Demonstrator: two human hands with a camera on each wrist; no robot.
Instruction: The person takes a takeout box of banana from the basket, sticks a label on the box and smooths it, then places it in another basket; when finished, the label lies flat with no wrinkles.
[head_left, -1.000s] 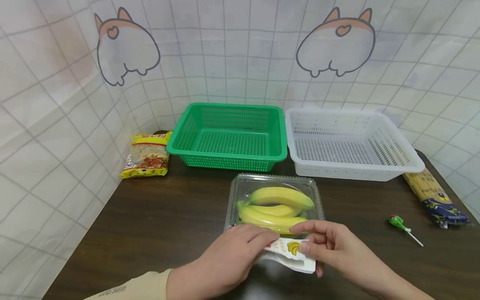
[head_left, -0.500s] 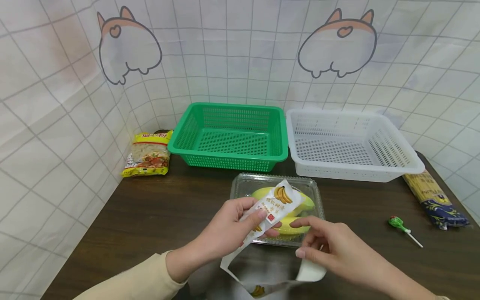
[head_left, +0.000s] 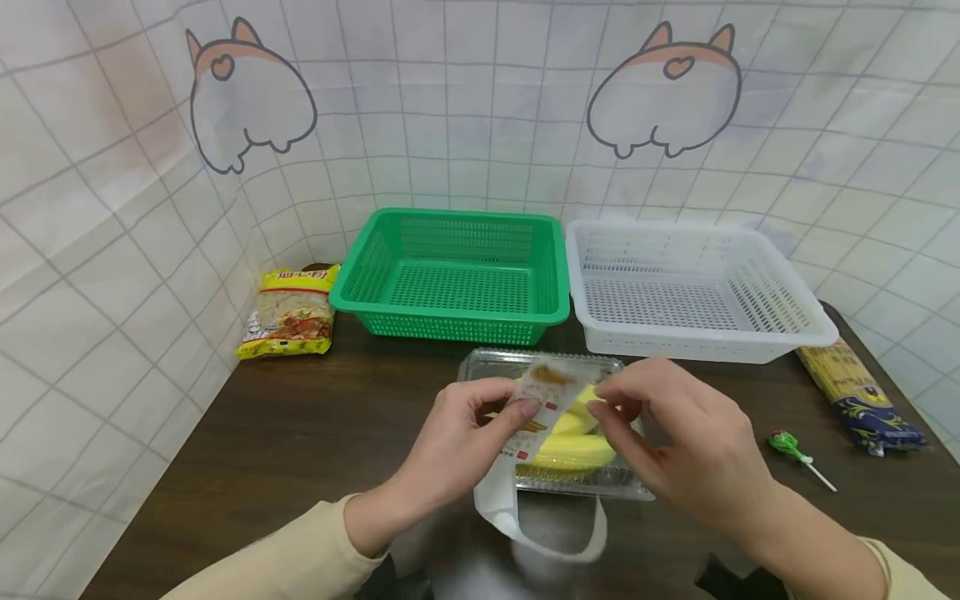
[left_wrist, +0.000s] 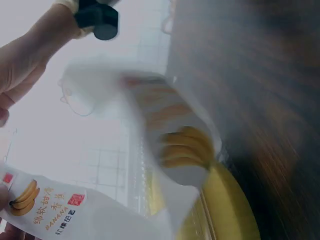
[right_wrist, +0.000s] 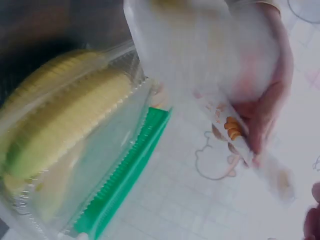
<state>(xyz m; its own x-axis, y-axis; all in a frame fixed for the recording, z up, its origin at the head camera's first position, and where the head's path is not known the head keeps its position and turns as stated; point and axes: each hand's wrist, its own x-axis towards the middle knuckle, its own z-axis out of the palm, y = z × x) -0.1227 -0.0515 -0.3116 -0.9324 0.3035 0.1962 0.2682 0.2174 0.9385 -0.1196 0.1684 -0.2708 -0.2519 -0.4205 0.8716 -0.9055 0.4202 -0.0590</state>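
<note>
My left hand (head_left: pixel 450 437) pinches a long white paper label strip (head_left: pixel 545 412) between thumb and fingers; bananas and "BANANA" lettering are printed on it. The strip's lower part hangs in a loop in front of a clear plastic box (head_left: pixel 626 490). Inside that lidded box lie several yellow bananas (head_left: pixel 573 452), partly hidden by strip and hands. My right hand (head_left: pixel 693 442) hovers over the box's right side, thumb and forefinger bent close together beside the strip's upper end. In the right wrist view its fingertips (right_wrist: pixel 314 215) show apart from the blurred strip end (right_wrist: pixel 282 185).
A green basket (head_left: pixel 450 321) and a white basket (head_left: pixel 705 337) stand behind the box. A yellow noodle packet (head_left: pixel 288 312) lies at left. To the right are a green-wrapped lollipop (head_left: pixel 786 443) and a long pasta packet (head_left: pixel 862 400). Grid-patterned cloth surrounds the dark table.
The strip, gripped low before the box in both hands, now stands raised over it in the left hand. The right hand let go of it and moved up beside its top end.
</note>
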